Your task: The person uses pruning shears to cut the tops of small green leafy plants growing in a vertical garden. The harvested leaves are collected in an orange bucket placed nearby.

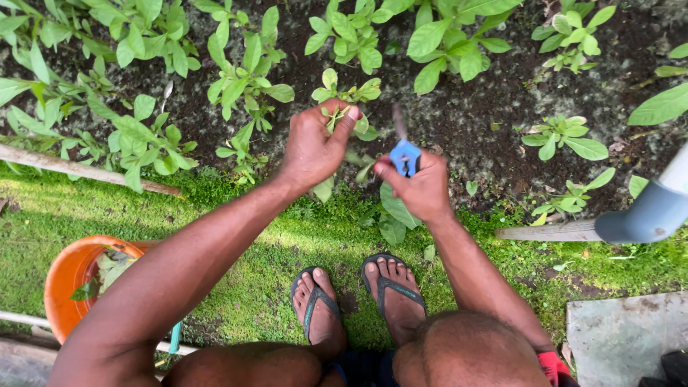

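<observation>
Squatting at edge of dark soil bed [466, 107], both hands near centre of view.

Left hand [313, 147] closed around top of small green leafy seedling [342, 100]; thumb and fingers pinched on its upper stem, leaves showing above the knuckles at 12 o'clock of the hand. Stem [356, 158] running down toward 4 o'clock, between the two hands.

Right hand [419, 188] at 4 o'clock of the left, just beside it, fist clamped on blue-handled knife [405, 156]. Thin grey blade [398, 122] pointing up to 12 o'clock, blurred; whether blade touches stem cannot be told.

More green leafy seedlings [247, 79] scattered through bed, from 9 to 3 o'clock.

Mossy green grass strip [272, 244] below bed. Two feet in dark flip-flops [390, 287] at 6 o'clock of the hands.

Orange plastic bucket [68, 276] at 8 o'clock, cut leaves inside. Weathered wooden pole [79, 170] along bed edge at 9 o'clock. Grey plastic pipe [656, 204] at 3 o'clock. Flat grey slab [623, 337] at 4 o'clock.
</observation>
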